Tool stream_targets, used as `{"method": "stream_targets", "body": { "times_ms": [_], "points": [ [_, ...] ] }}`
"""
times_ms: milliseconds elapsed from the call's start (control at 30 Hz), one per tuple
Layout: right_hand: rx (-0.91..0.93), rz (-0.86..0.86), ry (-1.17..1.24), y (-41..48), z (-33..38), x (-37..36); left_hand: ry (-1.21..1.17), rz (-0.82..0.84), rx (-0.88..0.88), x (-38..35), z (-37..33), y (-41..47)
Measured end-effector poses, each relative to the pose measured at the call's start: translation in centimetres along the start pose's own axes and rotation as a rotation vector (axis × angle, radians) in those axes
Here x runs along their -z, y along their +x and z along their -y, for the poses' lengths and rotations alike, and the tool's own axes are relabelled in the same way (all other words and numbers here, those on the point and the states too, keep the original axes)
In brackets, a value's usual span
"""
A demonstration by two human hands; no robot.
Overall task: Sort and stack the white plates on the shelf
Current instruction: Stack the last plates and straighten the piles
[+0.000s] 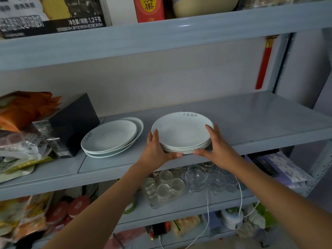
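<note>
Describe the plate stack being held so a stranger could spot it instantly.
Find the middle shelf of the grey rack. Near its front edge, right of a looser plate pile, sits the neat stack. Only this one is gripped by the left hand and right hand.

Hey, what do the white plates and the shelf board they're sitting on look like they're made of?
The stack of plates looks like glazed ceramic or porcelain: smooth white faces with a soft sheen and printed characters on the rim. The shelf board looks like painted metal, pale grey-blue with a dull reflection, though laminate is possible.

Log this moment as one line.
hands: left, right grip plate stack | second stack beside | location: middle shelf
</note>
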State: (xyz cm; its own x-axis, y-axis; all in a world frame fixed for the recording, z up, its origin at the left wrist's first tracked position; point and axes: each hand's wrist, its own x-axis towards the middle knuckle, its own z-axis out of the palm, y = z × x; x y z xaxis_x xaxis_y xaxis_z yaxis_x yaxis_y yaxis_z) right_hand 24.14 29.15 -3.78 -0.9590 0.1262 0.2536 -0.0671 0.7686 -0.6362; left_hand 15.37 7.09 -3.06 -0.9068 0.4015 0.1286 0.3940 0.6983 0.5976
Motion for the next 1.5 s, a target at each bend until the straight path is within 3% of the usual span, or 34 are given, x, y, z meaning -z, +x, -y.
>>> {"method": "stream_targets", "body": {
  "times_ms": [600,733,867,1067,1267,1500],
  "points": [
    [-0.041,0.002,0.036,0.8,-0.9,-0.3,-0.055,0.034,0.037,0.5,-0.2,0.3],
    [-0.023,-0.169,0.097,1.7,0.5,0.0,-0.094,0.054,-0.005,3.0,0.0,-1.2],
    [0.012,-0.315,0.128,4.4,6.7,0.0,-0.147,-0.161,0.014,8.2,0.7,-3.1],
    [0.026,-0.048,0.11,13.2,16.1,-4.5,-0.321,-0.429,0.294,15.1,5.0,-3.8],
    [-0.111,0.164,0.117,18.2,19.1,-8.8,-0.628,-0.449,0.635,18.1,8.6,-2.3],
    [-0.213,0.228,0.143,21.0,19.1,-11.6,-0.755,-0.433,0.707,17.4,10.8,-0.2]
  ]
}}
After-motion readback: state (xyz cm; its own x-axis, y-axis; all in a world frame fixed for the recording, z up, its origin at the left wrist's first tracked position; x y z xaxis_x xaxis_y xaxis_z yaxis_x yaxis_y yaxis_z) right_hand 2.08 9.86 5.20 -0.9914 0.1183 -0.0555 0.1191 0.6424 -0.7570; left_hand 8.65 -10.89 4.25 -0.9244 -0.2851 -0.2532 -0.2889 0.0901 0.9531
